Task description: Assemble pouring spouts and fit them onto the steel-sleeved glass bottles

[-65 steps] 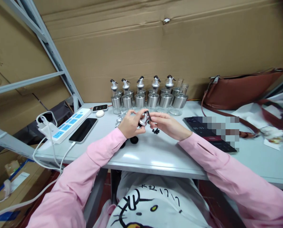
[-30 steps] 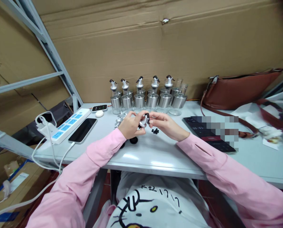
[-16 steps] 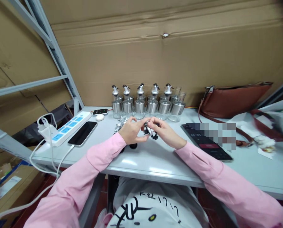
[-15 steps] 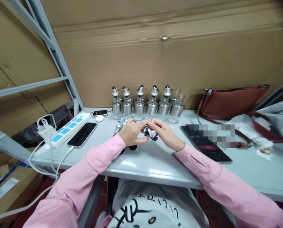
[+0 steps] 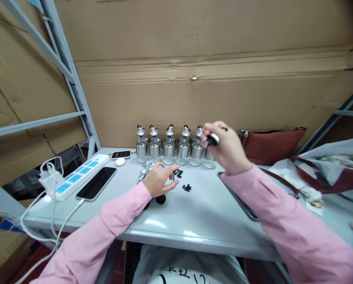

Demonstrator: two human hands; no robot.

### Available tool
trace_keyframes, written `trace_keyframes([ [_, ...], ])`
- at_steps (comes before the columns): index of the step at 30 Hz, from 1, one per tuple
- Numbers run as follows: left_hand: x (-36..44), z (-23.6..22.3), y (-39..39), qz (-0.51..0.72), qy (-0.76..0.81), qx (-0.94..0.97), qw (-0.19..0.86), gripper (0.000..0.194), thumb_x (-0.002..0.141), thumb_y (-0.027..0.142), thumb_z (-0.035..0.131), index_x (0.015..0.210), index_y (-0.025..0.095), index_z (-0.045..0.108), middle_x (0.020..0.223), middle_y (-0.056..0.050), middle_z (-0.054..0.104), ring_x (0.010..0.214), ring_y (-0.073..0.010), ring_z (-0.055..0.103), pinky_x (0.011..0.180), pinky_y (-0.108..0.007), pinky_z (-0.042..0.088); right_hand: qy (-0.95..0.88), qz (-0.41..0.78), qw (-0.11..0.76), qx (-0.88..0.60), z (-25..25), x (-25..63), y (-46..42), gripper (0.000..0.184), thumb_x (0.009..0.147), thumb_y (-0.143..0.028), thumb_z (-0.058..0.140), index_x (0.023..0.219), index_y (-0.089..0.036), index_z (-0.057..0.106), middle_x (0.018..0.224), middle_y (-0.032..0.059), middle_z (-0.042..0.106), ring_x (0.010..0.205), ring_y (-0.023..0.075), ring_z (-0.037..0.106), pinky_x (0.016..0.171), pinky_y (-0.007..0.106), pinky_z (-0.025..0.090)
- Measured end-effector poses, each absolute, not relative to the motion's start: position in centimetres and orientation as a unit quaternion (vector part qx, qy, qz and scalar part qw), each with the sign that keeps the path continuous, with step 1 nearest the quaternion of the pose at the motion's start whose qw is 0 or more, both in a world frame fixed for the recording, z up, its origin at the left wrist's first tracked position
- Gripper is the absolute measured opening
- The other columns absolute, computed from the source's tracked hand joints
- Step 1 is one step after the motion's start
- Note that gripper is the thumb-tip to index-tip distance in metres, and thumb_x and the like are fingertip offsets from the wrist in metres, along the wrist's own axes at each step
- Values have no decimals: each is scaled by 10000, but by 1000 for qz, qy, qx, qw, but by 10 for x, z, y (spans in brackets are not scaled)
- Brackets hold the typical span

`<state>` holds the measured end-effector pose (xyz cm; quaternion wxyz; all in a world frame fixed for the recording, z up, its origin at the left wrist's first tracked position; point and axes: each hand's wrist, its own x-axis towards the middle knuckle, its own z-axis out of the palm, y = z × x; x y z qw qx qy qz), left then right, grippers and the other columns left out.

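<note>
My right hand (image 5: 225, 146) is raised at the right end of the bottle row, its fingers closed around a silver-and-black pourer spout (image 5: 213, 139). It partly hides the last glass bottle (image 5: 208, 162) behind it. My left hand (image 5: 160, 179) hovers low over the table with thumb and forefinger apart; I see nothing held in it. Close by its fingertips lie small black tubes (image 5: 179, 173) and a cluster of small black pieces (image 5: 188, 187). Silver pourer parts (image 5: 144, 170) are heaped behind the left hand, and round black pieces (image 5: 161, 199) rest under its wrist.
Several glass bottles with steel sleeves (image 5: 168, 149) stand in rows at the back, the front ones topped with pourers. A power strip (image 5: 78, 177) and a phone (image 5: 97, 183) are at left. At right are another phone (image 5: 247, 209) and a brown bag (image 5: 272, 146).
My hands have parted. The right hand has risen to the right and toward the bottles with the pourer spout. My left hand stays low, and small black pieces now show on the table.
</note>
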<state>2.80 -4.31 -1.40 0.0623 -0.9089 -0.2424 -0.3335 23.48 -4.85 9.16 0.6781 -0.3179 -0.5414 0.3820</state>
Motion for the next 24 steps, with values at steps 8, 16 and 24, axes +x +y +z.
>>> trace_keyframes([
  [8, 28, -12, -45, -336, -246, -907, 68, 289, 855, 240, 415, 1112, 171, 529, 710, 41, 671, 487, -75, 530, 835, -339, 402, -678, -58, 361, -638, 126, 327, 67, 253, 684, -410, 662, 613, -172, 618, 674, 81, 656, 691, 202, 594, 669, 311, 413],
  [16, 29, -16, -43, -333, -236, -909, 80, 209, 844, 192, 416, 978, 176, 575, 678, 45, 676, 490, -78, 553, 843, -338, 389, -712, -125, 134, -677, 98, 345, 69, 541, 793, -623, 441, 726, -157, 707, 760, 130, 709, 690, 218, 628, 577, 280, 378],
  [24, 29, -16, -42, -321, -247, -913, 52, 199, 851, 188, 397, 925, 182, 582, 702, 30, 690, 514, -83, 555, 851, -338, 364, -742, -154, 68, -649, 93, 328, 30, 420, 734, -544, 557, 924, -194, 693, 835, 107, 714, 779, 250, 650, 607, 282, 406],
])
